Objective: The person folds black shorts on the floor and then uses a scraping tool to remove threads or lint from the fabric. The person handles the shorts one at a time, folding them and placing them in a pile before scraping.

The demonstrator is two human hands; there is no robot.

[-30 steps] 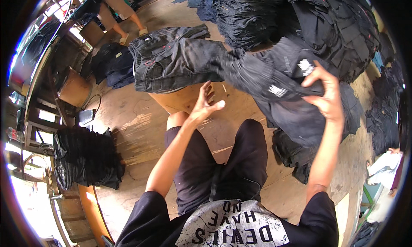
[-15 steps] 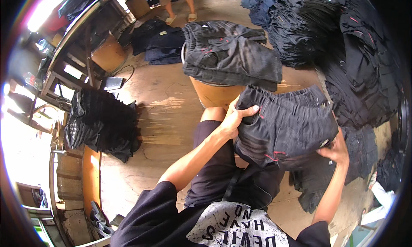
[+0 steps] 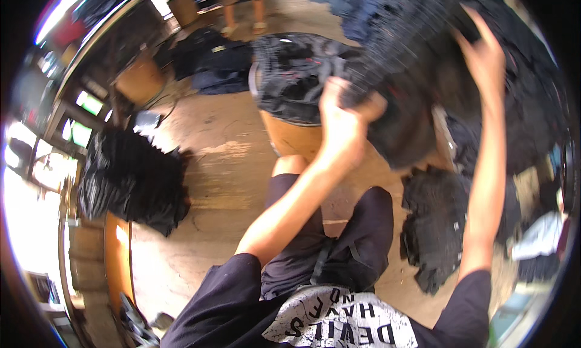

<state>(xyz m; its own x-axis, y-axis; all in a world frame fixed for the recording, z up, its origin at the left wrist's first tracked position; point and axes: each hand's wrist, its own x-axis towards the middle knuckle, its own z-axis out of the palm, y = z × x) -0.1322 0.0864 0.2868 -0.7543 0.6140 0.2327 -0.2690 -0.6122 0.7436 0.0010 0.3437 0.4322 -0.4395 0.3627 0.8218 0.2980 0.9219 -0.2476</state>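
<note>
Both my arms reach forward with a pair of dark elastic-waist shorts (image 3: 405, 69) stretched between the hands, blurred by motion. My left hand (image 3: 350, 115) is closed on one end of the waistband. At the far end my right hand (image 3: 484, 60) grips the other side, its fingers partly smeared. Just left of the held pair, more black shorts (image 3: 290, 75) with small red threads lie on top of a round orange-brown drum (image 3: 290, 133) in front of my knees.
A tall pile of dark garments (image 3: 526, 100) fills the far right. Another stack (image 3: 136, 181) stands at left, and more dark shorts (image 3: 436, 227) lie on the floor at right. Dark clothes (image 3: 218, 63) lie behind the drum. A person's legs (image 3: 242, 9) stand at the back.
Both hands have swung the shorts forward, up and away from my lap toward the far right pile. The shorts on the floor at right are now more exposed.
</note>
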